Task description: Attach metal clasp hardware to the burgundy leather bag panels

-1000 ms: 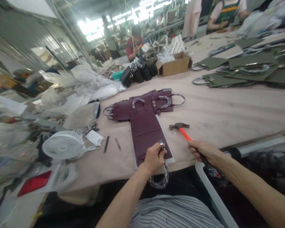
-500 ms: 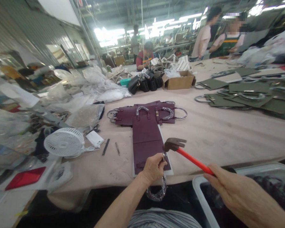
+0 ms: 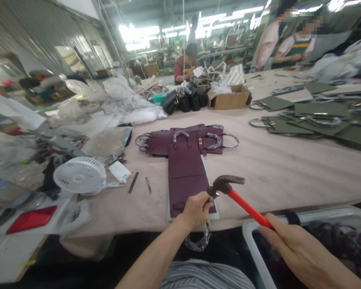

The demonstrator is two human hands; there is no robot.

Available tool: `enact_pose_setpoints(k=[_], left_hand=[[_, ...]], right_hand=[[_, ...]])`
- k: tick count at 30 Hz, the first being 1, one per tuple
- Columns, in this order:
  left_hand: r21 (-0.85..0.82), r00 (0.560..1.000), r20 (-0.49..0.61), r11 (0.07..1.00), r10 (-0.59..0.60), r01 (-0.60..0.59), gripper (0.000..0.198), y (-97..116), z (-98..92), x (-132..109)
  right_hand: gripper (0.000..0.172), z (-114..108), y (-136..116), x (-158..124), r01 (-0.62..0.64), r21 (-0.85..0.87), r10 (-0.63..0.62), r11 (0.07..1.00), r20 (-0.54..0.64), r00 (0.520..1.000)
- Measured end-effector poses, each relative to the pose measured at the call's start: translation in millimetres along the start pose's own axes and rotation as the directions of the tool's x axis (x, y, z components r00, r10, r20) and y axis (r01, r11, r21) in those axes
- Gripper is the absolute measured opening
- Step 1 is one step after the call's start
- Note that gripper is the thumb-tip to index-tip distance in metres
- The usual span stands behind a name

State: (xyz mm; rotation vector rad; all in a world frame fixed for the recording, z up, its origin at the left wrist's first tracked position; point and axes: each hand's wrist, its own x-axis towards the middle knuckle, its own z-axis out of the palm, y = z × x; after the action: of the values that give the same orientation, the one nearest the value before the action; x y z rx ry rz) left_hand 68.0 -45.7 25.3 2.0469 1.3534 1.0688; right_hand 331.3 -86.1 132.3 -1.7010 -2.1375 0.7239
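A flat maroon leather bag panel (image 3: 185,172) lies on a white board at the table's near edge. My left hand (image 3: 196,208) is closed on the panel's wrapped ring handle (image 3: 200,241), which hangs over the edge. My right hand (image 3: 291,245) grips the orange handle of a hammer (image 3: 237,198). The hammer's dark head hovers just above my left hand's fingers and the panel's near end. More maroon panels with wrapped handles (image 3: 195,138) are stacked behind it.
A white desk fan (image 3: 79,176), a white box and small metal tools (image 3: 133,182) lie to the left. Green panels (image 3: 319,116) cover the right side. A cardboard box (image 3: 228,98) and black bags stand behind. A grey bin (image 3: 289,224) sits at my right. Other people work at the far end.
My right hand picked the hammer up off the table and swung its head left, over the panel by my left hand. My left hand stayed on the ring handle.
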Motion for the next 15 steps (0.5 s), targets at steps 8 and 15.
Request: enact_pose_setpoints(k=[8,15], left_hand=[[-0.032,1.000,-0.004,0.999,0.008,-0.008,0.011,1.7,-5.1,1.4],[-0.072,1.000,0.001,0.997,-0.029,0.028,0.011,3.5,-2.8,-0.9]], right_hand=[[0.036,46.3,56.4,73.0,-0.223,0.000,0.223,0.975,0.021,0.975],[0.050,95.7,24.1,95.4,0.386,-0.173,-0.413,0.906,-0.168,0.895]])
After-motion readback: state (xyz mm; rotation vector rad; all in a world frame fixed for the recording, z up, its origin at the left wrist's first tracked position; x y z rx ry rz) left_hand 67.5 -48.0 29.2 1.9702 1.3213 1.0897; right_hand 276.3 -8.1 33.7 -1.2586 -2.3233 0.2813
